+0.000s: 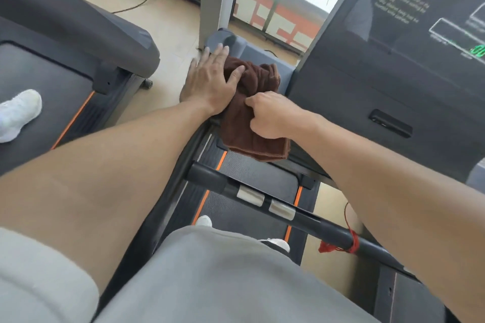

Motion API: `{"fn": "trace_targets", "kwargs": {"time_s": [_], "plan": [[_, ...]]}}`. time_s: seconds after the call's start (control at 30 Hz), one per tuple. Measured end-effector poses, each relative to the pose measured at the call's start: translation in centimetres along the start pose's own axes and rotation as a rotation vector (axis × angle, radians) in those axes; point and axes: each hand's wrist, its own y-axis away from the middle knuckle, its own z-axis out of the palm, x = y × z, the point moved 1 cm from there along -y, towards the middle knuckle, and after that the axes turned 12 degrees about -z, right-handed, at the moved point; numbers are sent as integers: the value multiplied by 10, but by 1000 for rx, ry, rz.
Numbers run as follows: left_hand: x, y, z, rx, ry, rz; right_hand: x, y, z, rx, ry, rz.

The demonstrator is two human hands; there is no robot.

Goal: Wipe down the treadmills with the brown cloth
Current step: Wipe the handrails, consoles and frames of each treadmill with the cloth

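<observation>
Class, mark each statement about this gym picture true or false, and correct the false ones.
1. Both hands touch the brown cloth. True.
2. The left hand lies flat with straight fingers. True.
3. The right hand is open and flat. False: its fingers are curled, gripping the cloth.
4. The cloth lies on the floor. False: it lies at the front of the treadmill.
5. Red string is tied on the handlebar. True.

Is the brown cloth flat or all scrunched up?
Scrunched: the brown cloth bunches in folds under the left hand and right hand.
</observation>
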Motion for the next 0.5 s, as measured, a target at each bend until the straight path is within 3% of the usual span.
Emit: {"fn": "trace_targets", "kwargs": {"time_s": [0.1, 0.17, 0.23, 0.33, 0.5], "plan": [[0, 8, -6, 225, 49, 40, -10, 12, 13, 139, -31, 30], [2, 17, -8, 286, 23, 156, -11, 20, 26, 289, -80, 50], [4, 26, -6, 232, -15, 213, -10, 24, 39, 439, -152, 63], [10, 44, -1, 142, 105, 112, -14, 30, 54, 622, -334, 82], [35, 105, -2, -133, 832, -211, -27, 74, 61, 945, -853, 97]]}}
